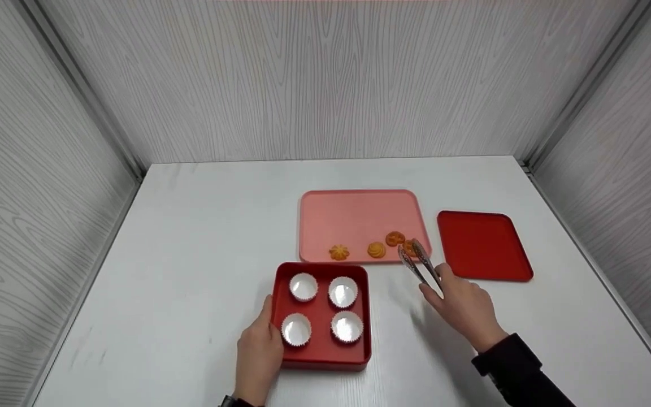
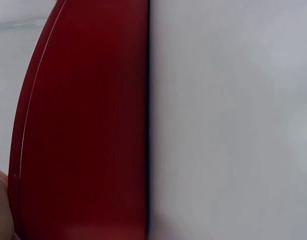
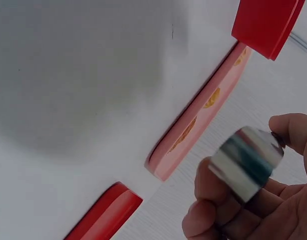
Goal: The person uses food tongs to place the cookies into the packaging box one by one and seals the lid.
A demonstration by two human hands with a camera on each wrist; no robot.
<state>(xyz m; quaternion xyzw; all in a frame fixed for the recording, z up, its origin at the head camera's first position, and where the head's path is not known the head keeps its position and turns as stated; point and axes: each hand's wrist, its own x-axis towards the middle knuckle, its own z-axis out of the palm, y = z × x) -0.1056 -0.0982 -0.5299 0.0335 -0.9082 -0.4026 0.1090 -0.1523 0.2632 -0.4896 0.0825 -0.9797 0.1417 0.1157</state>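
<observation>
A square red box (image 1: 325,345) holds several white fluted paper cups (image 1: 343,291). My left hand (image 1: 260,350) grips the box's left wall, its fingers partly hidden; in the left wrist view a fingertip (image 2: 1,207) meets the rim of the red box (image 2: 83,120). My right hand (image 1: 468,308) holds metal tongs (image 1: 428,265), arms apart, over the near right corner of a pink tray (image 1: 359,215). Several cookies lie along that tray's near side: a flower-shaped cookie (image 1: 339,252), a swirled cookie (image 1: 376,249) and a round cookie (image 1: 395,238); another cookie (image 1: 410,247) is partly behind the tongs.
A flat red tray (image 1: 484,246) lies to the right of the pink tray. Everything stands on a white table (image 1: 201,254), with grey wood-grain panels (image 1: 325,79) rising at the back and both sides.
</observation>
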